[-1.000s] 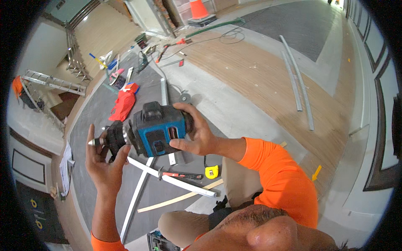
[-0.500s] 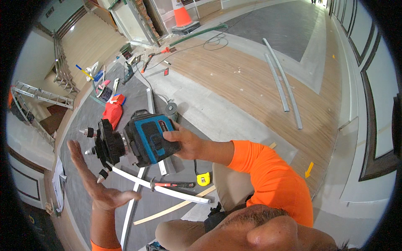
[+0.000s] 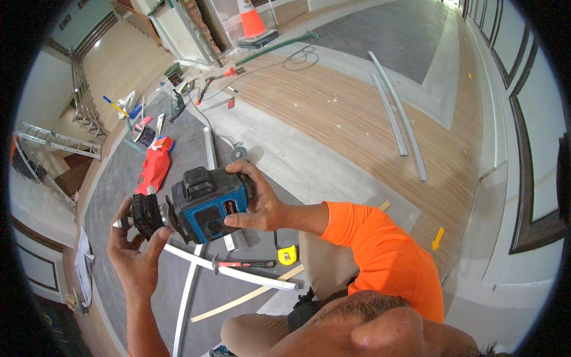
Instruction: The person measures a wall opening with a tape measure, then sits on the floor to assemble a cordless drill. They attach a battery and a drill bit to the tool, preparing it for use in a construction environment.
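A blue and black laser level (image 3: 209,205) is held up sideways in front of me. My right hand (image 3: 264,205) is closed round its right end, with the thumb on the near side. My left hand (image 3: 135,262) grips the black base (image 3: 146,218) on its left, thumb and fingers curled about it. Pointed metal feet stick out from that base. Below the level on the dark floor lie a red and black hammer-like tool (image 3: 245,263), a yellow tape measure (image 3: 287,256), white strips (image 3: 256,281) and a thin wooden strip (image 3: 247,294).
A red bag (image 3: 156,168), an angle grinder (image 3: 238,153) and scattered tools lie beyond. Two metal channels (image 3: 392,119) rest on the wood floor to the right. An orange cone (image 3: 253,25) stands at the back, a ladder (image 3: 59,141) at far left. A cable (image 3: 300,58) trails across the floor.
My left hand, spread below the base before, has closed on it. The level has turned, showing more of its top, and my right hand's fingers have shifted on it.
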The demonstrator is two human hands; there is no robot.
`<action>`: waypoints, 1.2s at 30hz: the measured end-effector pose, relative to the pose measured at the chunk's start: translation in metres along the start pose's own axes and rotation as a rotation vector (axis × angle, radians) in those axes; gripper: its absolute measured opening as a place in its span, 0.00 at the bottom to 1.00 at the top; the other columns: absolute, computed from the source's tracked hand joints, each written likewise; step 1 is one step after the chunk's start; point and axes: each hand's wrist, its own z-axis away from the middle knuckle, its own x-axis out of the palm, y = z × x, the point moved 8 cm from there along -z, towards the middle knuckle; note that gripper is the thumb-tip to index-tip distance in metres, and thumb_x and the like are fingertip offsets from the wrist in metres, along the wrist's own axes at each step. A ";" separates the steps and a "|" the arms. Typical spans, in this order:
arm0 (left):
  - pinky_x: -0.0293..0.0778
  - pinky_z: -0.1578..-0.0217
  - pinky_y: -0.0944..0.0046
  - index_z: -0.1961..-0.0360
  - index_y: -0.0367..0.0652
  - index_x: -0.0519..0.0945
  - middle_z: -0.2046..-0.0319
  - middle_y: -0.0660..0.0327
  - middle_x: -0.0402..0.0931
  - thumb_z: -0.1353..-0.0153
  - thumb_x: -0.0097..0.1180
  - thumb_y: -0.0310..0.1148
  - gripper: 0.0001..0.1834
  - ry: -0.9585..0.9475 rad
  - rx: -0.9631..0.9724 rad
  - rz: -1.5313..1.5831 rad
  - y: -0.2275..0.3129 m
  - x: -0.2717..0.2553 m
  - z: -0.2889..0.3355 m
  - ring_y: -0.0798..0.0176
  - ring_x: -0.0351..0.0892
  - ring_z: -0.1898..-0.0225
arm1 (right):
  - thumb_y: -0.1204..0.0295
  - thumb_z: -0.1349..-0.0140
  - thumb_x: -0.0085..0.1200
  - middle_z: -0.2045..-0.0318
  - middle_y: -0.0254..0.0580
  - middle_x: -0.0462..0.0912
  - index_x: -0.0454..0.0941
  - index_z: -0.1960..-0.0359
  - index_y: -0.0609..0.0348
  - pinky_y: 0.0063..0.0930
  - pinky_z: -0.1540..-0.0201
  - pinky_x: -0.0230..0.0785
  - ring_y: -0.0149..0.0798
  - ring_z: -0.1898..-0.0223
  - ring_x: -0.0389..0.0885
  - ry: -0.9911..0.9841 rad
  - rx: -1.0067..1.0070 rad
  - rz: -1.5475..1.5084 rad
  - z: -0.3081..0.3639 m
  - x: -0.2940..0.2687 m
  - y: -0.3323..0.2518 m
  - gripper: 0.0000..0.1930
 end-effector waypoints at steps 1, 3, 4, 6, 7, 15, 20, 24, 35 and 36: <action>0.78 0.53 0.64 0.39 0.37 0.71 0.52 0.57 0.78 0.53 0.76 0.31 0.39 0.003 0.007 0.026 -0.002 0.001 0.001 0.65 0.79 0.52 | 0.70 0.50 0.74 0.44 0.41 0.67 0.53 0.33 0.49 0.35 0.35 0.61 0.38 0.39 0.66 -0.009 -0.014 0.018 0.001 -0.001 0.000 0.47; 0.78 0.53 0.64 0.41 0.37 0.72 0.52 0.57 0.78 0.53 0.76 0.29 0.38 0.009 0.019 0.080 -0.007 0.002 0.002 0.66 0.79 0.51 | 0.70 0.50 0.73 0.44 0.41 0.68 0.53 0.33 0.50 0.35 0.36 0.62 0.38 0.40 0.68 0.005 0.016 0.043 0.001 -0.002 -0.001 0.46; 0.78 0.52 0.62 0.43 0.37 0.73 0.52 0.56 0.79 0.53 0.76 0.28 0.36 0.031 0.076 0.050 -0.004 0.003 0.004 0.63 0.79 0.51 | 0.69 0.49 0.73 0.44 0.41 0.68 0.53 0.33 0.51 0.35 0.37 0.64 0.38 0.41 0.69 0.029 0.061 0.050 0.001 -0.003 -0.004 0.46; 0.77 0.50 0.59 0.48 0.37 0.74 0.52 0.54 0.80 0.54 0.75 0.25 0.31 0.081 0.190 -0.016 0.005 0.003 0.011 0.58 0.80 0.49 | 0.68 0.48 0.71 0.46 0.42 0.71 0.55 0.34 0.54 0.35 0.39 0.68 0.39 0.44 0.73 0.091 0.189 -0.115 0.000 -0.002 0.002 0.43; 0.76 0.49 0.57 0.50 0.37 0.74 0.52 0.52 0.80 0.54 0.73 0.24 0.29 0.121 0.448 -0.190 0.023 0.002 0.016 0.55 0.80 0.49 | 0.68 0.47 0.70 0.46 0.42 0.73 0.57 0.34 0.56 0.35 0.41 0.71 0.39 0.45 0.76 0.128 0.273 -0.288 -0.001 0.001 0.010 0.41; 0.63 0.37 0.35 0.35 0.38 0.62 0.37 0.35 0.65 0.54 0.74 0.32 0.46 0.082 1.189 -0.409 0.028 0.011 0.043 0.35 0.69 0.37 | 0.69 0.41 0.63 0.49 0.46 0.80 0.66 0.39 0.58 0.43 0.45 0.78 0.42 0.50 0.83 0.065 0.640 -0.842 0.006 0.003 0.045 0.29; 0.65 0.38 0.44 0.30 0.32 0.55 0.39 0.33 0.65 0.59 0.77 0.54 0.63 0.086 0.815 -0.337 0.059 -0.011 0.036 0.38 0.69 0.38 | 0.72 0.45 0.65 0.44 0.44 0.73 0.56 0.33 0.52 0.42 0.43 0.76 0.43 0.44 0.77 0.141 0.339 -0.548 -0.008 0.004 0.013 0.39; 0.70 0.43 0.53 0.34 0.29 0.64 0.45 0.41 0.75 0.50 0.74 0.47 0.49 0.006 0.352 -0.103 0.029 -0.010 0.024 0.50 0.76 0.43 | 0.73 0.47 0.67 0.44 0.44 0.71 0.53 0.33 0.53 0.37 0.40 0.71 0.39 0.43 0.74 0.097 0.139 -0.128 -0.006 -0.011 0.004 0.42; 0.73 0.44 0.59 0.33 0.35 0.64 0.43 0.47 0.73 0.53 0.72 0.23 0.44 0.108 0.302 0.093 0.016 -0.004 0.030 0.58 0.78 0.46 | 0.73 0.47 0.69 0.44 0.47 0.70 0.50 0.33 0.55 0.36 0.38 0.67 0.40 0.42 0.73 0.074 0.025 0.095 0.003 0.005 -0.025 0.45; 0.73 0.44 0.59 0.33 0.35 0.64 0.42 0.47 0.73 0.53 0.72 0.23 0.45 0.105 0.333 0.061 0.013 -0.004 0.031 0.57 0.78 0.46 | 0.73 0.47 0.69 0.44 0.47 0.70 0.50 0.33 0.55 0.36 0.38 0.67 0.40 0.42 0.73 0.079 0.019 0.084 0.004 0.006 -0.026 0.45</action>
